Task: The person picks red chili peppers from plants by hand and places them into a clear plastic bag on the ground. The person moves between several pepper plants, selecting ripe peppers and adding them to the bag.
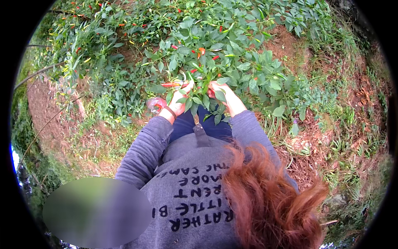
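Both my hands are at the near edge of a chili pepper plant [238, 67]. My left hand [178, 101] is closed around several picked-looking chili peppers, with a long red chili pepper [170, 84] sticking out to the left; leaves cover part of the fingers. Just left of that wrist, a clear plastic bag [156, 104] shows red chili peppers inside. My right hand [222, 93] is among the leaves, its fingers bent with something red at them; leaves hide the fingertips, so its hold is unclear. Red, orange and green chili peppers hang on the branches just beyond both hands.
More chili plants [102, 71] with red and yellow fruit spread across the far side and left. Bare soil [51, 112] lies at the left, dry plant litter [307, 137] and grass at the right. A thin bent branch [39, 71] crosses the left edge.
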A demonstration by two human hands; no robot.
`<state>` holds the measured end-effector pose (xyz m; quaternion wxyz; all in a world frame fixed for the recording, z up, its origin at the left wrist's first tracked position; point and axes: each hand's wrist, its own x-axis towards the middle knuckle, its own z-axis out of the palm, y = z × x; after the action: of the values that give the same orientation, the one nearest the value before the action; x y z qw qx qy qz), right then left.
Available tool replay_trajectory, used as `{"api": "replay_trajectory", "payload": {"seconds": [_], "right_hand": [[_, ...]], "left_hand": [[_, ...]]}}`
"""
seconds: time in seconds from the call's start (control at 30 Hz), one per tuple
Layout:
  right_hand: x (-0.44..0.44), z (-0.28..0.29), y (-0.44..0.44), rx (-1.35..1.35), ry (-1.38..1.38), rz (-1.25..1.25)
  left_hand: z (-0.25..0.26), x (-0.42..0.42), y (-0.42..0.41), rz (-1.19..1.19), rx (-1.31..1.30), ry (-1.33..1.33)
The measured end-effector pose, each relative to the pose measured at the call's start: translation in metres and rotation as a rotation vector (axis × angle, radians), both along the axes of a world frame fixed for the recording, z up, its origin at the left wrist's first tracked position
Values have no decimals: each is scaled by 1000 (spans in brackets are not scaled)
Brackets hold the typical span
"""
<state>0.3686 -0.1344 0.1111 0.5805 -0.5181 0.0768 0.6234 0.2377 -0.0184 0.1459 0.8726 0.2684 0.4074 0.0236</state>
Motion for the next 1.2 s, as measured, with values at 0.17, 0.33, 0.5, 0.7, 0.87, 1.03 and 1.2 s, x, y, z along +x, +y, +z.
{"api": "replay_trajectory", "payload": {"seconds": [0.17,0.33,0.5,0.7,0.87,1.03,1.2], "right_hand": [[16,-1,-18,-245,-145,-108],[37,-11,-20,-231,-84,-116],[32,2,-9,-271,-215,-52],[30,-28,-22,-126,-360,-43],[43,-35,-40,-57,-590,65],[48,46,-28,-191,-532,49],[40,103,5,-48,-891,470]], "left_hand": [[1,-7,-1,-286,191,-26],[31,8,-12,-417,268,13],[19,0,-6,-446,290,18],[22,5,-6,-140,50,-48],[4,10,-7,-191,69,-107],[7,11,-5,-406,209,-229],[9,20,-9,-312,-56,-216]]}}
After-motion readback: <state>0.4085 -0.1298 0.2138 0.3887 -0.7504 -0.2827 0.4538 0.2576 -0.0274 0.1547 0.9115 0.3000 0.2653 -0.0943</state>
